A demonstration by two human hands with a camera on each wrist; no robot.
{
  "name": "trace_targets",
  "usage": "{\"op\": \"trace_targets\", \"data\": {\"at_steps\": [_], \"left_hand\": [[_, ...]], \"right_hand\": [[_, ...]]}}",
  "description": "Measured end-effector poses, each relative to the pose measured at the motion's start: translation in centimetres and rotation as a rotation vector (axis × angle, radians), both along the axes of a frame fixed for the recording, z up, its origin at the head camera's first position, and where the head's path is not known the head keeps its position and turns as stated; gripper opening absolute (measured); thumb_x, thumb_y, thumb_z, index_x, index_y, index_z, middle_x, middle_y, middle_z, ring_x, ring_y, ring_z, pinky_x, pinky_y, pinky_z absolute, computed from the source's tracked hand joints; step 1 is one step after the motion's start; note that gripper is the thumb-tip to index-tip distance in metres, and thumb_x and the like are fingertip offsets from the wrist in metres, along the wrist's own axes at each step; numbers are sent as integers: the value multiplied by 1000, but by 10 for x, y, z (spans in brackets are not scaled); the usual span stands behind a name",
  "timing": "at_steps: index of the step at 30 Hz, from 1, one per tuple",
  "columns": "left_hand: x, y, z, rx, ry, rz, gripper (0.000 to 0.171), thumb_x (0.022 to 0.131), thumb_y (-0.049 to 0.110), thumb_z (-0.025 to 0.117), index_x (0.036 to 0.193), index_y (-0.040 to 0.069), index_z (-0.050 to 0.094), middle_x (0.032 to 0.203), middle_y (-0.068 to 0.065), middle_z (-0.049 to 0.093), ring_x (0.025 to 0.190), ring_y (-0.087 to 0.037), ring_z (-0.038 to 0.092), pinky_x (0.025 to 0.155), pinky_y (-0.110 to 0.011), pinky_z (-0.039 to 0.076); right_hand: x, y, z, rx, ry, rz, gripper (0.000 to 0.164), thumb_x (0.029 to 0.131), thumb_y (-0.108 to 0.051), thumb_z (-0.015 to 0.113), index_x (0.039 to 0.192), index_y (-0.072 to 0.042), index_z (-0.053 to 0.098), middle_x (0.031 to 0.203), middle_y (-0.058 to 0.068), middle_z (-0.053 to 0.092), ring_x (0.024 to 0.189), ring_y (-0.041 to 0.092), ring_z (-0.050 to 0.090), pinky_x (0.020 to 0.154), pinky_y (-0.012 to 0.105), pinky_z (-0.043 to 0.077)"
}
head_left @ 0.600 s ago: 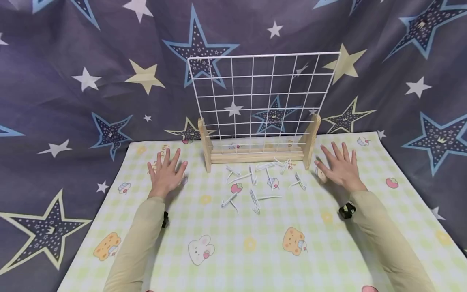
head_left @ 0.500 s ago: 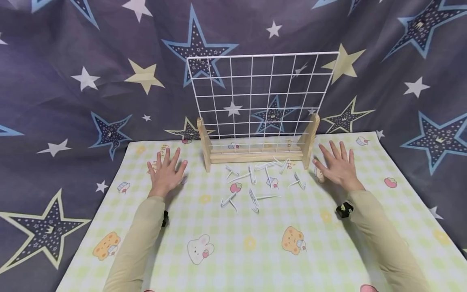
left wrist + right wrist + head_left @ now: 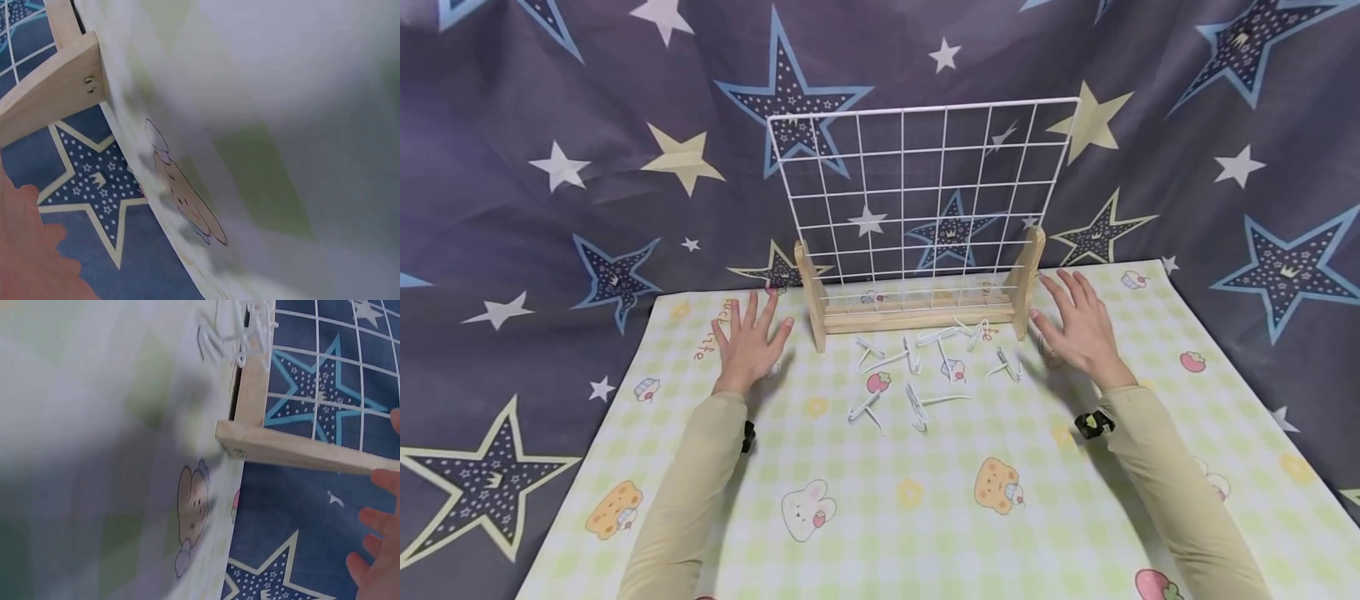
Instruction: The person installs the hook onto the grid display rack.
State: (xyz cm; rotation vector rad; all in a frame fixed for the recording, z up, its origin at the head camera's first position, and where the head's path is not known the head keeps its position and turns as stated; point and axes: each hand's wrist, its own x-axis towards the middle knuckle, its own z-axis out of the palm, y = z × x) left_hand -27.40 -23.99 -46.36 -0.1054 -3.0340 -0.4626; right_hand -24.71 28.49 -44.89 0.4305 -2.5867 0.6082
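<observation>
A white wire grid panel [image 3: 902, 152] stands upright in a wooden stand [image 3: 917, 318] at the back of the table. Several white wire hooks [image 3: 916, 406] lie scattered in front of it; a few also show as hooks [image 3: 240, 337] at the top of the right wrist view. My left hand [image 3: 750, 346] is spread to the left of the stand and holds nothing. To the right of the stand, my right hand [image 3: 1084, 333] has its fingers extended, thumb near the wooden upright, and is likewise without anything in it. Both cast shadows on the cloth.
A green and white checked cloth [image 3: 880, 542] with cartoon prints covers the table. Behind it hangs a dark curtain [image 3: 617, 192] with star patterns, close to the back of the stand. Dark wrist devices [image 3: 1093, 423] sit at both sleeves.
The head view has shifted slightly. My left hand has moved a little toward the stand, and my right hand has turned slightly, its fingers closer together. The hooks and grid stay in place.
</observation>
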Motion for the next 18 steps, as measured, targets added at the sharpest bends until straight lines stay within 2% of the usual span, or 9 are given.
{"op": "trace_targets", "data": {"at_steps": [3, 7, 13, 18], "left_hand": [[-3, 4, 0, 4, 15, -15, 71, 96, 67, 17, 156, 32, 4, 161, -7, -3, 142, -31, -19, 105, -66, -17], [-8, 10, 3, 44, 65, -29, 70, 97, 65, 22, 156, 32, 3, 161, -6, -4, 143, -30, -17, 105, -63, -20], [-16, 17, 24, 81, 126, -64, 69, 99, 62, 24, 155, 33, -2, 161, -9, -2, 144, -34, -12, 105, -64, -19], [-24, 20, 42, 145, 155, -88, 70, 98, 63, 25, 156, 31, 1, 161, -9, 1, 144, -32, -10, 106, -62, -18]], "right_hand": [[0, -7, -1, -21, 53, 49, 54, 94, -32, 53, 141, -7, 45, 146, 22, 35, 139, 40, 21, 102, 65, 26], [-2, -17, -5, -55, 99, 113, 51, 91, -25, 54, 138, -5, 48, 144, 23, 37, 136, 42, 25, 106, 62, 25], [-5, -32, -8, -120, 205, 182, 48, 89, -26, 54, 130, -2, 53, 140, 28, 38, 133, 45, 29, 111, 56, 20], [-1, -48, -8, -163, 196, 237, 48, 86, -23, 58, 131, -5, 53, 141, 25, 39, 133, 45, 28, 111, 56, 20]]}}
